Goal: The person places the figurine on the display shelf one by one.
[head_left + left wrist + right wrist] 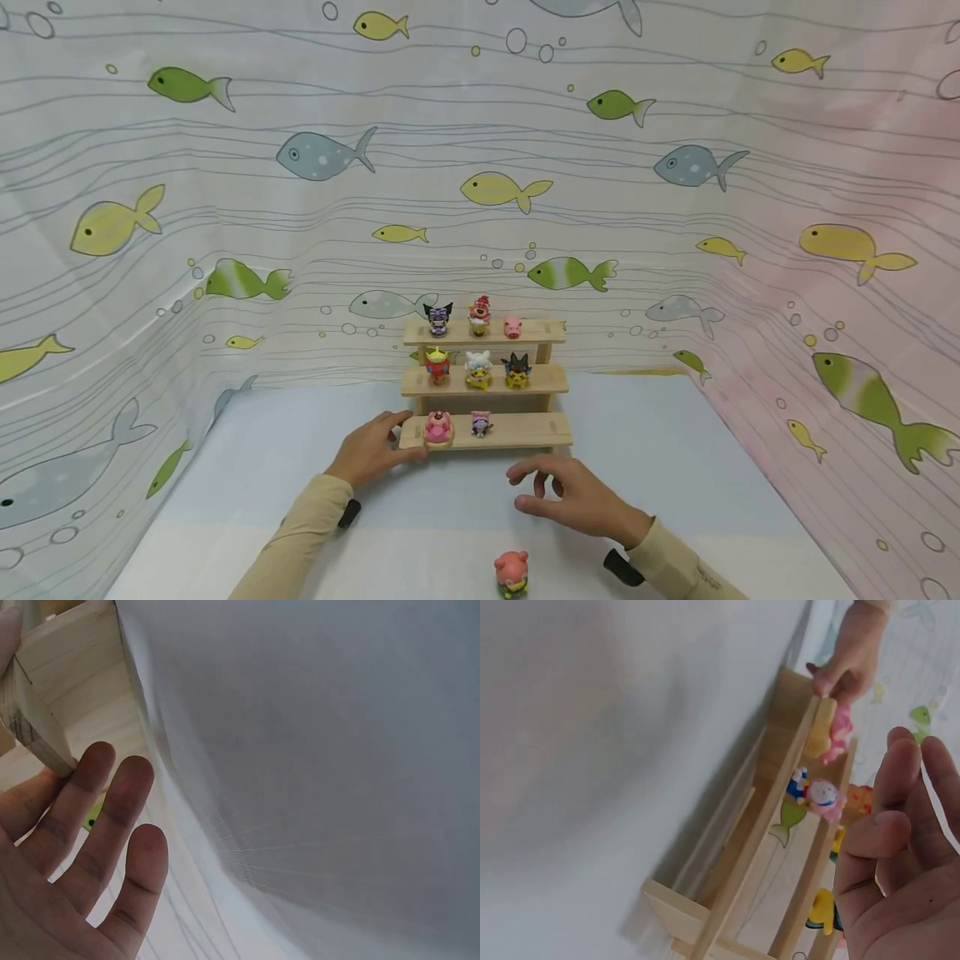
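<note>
The left hand [372, 451] rested with loosely spread fingers against the left end of the three-tier wooden stepped shelf [525, 429]. The right hand [573, 496] hovered open, empty, above the pale blue table [675, 467], near the shelf's lowest step.

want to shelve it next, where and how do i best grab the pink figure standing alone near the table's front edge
Probably pinch the pink figure by its round head, coming straight down with the right hand. It stands upright, apart from other things, and the head is its widest part.
</note>
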Tool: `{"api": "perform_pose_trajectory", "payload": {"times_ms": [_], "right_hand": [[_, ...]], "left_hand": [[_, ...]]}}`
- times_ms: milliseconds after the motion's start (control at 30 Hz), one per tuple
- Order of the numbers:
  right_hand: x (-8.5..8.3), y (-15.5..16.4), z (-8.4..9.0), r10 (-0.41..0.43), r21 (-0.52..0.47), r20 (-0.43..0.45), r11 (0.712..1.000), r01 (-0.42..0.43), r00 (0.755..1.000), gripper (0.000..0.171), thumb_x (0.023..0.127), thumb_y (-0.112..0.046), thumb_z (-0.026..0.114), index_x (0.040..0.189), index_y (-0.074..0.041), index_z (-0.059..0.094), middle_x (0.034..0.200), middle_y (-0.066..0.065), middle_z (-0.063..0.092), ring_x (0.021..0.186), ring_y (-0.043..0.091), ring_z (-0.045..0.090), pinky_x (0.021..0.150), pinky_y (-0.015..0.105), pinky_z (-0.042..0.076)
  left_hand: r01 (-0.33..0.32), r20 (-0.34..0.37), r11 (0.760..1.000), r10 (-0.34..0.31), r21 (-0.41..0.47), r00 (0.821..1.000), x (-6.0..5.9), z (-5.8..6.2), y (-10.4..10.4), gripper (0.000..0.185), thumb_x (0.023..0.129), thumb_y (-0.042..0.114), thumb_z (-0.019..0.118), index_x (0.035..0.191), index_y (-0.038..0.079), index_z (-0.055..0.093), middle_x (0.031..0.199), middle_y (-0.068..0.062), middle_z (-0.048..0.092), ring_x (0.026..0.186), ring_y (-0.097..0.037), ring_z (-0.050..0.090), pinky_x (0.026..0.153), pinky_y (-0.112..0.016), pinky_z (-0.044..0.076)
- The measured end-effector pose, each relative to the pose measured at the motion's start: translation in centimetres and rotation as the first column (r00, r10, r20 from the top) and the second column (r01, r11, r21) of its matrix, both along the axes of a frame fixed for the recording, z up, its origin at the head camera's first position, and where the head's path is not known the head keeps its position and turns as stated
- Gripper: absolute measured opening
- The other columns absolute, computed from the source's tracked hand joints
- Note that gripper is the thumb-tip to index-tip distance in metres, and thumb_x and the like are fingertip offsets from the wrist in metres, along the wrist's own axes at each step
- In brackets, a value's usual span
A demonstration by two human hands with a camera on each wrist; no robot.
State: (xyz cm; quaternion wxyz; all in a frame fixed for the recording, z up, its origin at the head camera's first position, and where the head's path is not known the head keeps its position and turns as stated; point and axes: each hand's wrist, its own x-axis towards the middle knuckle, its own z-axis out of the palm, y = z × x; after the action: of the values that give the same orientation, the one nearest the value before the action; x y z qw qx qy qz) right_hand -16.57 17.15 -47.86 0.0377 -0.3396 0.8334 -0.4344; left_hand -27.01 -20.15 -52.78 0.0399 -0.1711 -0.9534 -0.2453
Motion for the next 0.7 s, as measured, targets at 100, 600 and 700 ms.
{"api": "perform_pose_trajectory", "payload": {"times_ms": [100,600,700], "right_hand": [[0.9,0.2,-0.4,0.041,-0.017,0.033,0.999,-0.041,0.999,0.03,0.096,-0.034,0.072,0.126,-0.032,0.066,0.116,-0.012,0.069,0.082,0.008,0.061,0.061,0.036,0.047],[3.3,0.6,-1.8,0.161,-0.013,0.108,0.987,-0.16,0.981,0.042,0.094,-0.029,0.076,0.133,-0.03,0.061,0.124,0.003,0.068,0.087,0.021,0.063,0.066,0.032,0.048],[3.6,0.6,-2.2,0.189,-0.027,0.101,0.982,-0.187,0.977,0.043,0.094,-0.027,0.076,0.135,-0.029,0.061,0.125,0.003,0.068,0.087,0.02,0.062,0.066,0.031,0.048]], "left_hand": [[0.0,-0.008,1.0,0.0,-0.004,1.0,0.0,-0.1,0.0,0.092,0.075,0.072,0.075,0.141,0.011,0.06,0.118,-0.004,0.067,0.092,-0.017,0.064,0.072,-0.038,0.053],[0.0,-0.005,1.0,0.0,0.017,1.0,0.1,0.0,0.1,0.09,0.075,0.071,0.076,0.141,0.011,0.06,0.117,-0.004,0.067,0.093,-0.018,0.064,0.073,-0.04,0.054],[0.005,-0.007,1.0,-0.005,0.017,1.0,0.0,0.0,0.1,0.09,0.076,0.071,0.076,0.141,0.011,0.06,0.117,-0.004,0.067,0.093,-0.018,0.064,0.073,-0.039,0.054]]}}
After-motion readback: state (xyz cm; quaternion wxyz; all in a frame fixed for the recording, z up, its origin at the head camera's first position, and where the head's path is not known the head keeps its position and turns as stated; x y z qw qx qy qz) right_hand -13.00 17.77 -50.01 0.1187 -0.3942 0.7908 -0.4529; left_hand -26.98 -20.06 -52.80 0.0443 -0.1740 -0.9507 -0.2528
